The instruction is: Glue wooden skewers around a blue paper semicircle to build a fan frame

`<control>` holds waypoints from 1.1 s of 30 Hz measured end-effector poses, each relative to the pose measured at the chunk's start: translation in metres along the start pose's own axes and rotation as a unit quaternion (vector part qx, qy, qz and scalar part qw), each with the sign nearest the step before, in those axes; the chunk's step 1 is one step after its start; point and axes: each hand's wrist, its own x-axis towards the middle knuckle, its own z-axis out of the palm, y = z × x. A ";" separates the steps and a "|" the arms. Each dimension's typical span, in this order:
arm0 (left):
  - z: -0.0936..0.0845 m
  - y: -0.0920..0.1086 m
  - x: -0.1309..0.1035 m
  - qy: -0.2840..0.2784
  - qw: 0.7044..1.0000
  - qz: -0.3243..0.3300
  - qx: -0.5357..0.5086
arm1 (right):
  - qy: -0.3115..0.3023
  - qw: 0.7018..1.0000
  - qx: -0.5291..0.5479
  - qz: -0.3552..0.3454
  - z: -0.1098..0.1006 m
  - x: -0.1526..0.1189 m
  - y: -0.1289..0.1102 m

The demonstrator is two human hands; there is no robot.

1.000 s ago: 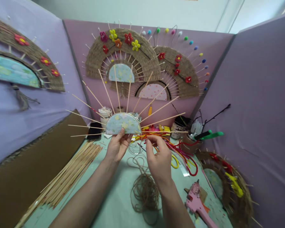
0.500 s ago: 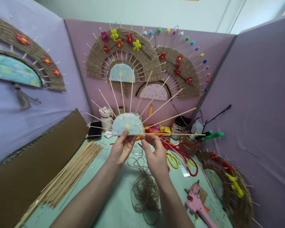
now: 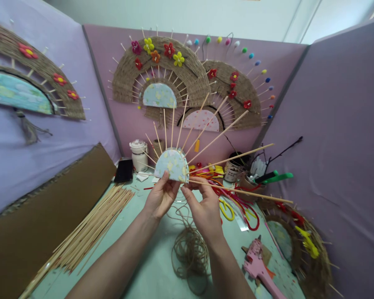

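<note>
Between my hands is a half-round fan frame (image 3: 171, 165), covered in pale blue floral fabric, with long wooden sticks spreading from its curved edge. My left hand (image 3: 161, 195) grips it from below at the flat edge, thumb on the front. At the right corner, my right hand (image 3: 202, 203) is closed in a pinch beside the base of the lowest stick. A strand of jute twine runs up to these fingers from the loose twine coil (image 3: 191, 253) on the table; the pinch itself is partly hidden.
A bundle of wooden sticks (image 3: 93, 228) lies left, by a cardboard sheet (image 3: 50, 216). To the right are a pink glue gun (image 3: 260, 265), colourful pipe cleaners (image 3: 233, 199) and a woven fan (image 3: 311, 249). A white jar (image 3: 139, 155) stands behind; finished fans (image 3: 162, 62) hang on the panel.
The fan frame has turned, its right side now facing nearer and its lowest right stick pointing downward. Both hands keep to the same places on it.
</note>
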 end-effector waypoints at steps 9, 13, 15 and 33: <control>0.007 0.002 -0.005 0.002 1.000 -0.015 -0.026 | -0.009 0.999 -0.041 -0.015 -0.001 0.001 0.000; 0.006 0.003 -0.004 0.004 0.999 -0.018 -0.027 | -0.007 0.999 -0.051 -0.002 -0.002 0.002 0.001; 0.004 0.003 -0.004 0.003 1.000 -0.021 -0.019 | -0.025 0.999 -0.042 0.008 -0.004 0.003 0.000; -0.006 -0.006 -0.010 -0.091 0.984 0.025 0.155 | 0.063 0.989 0.088 0.100 0.014 -0.002 0.015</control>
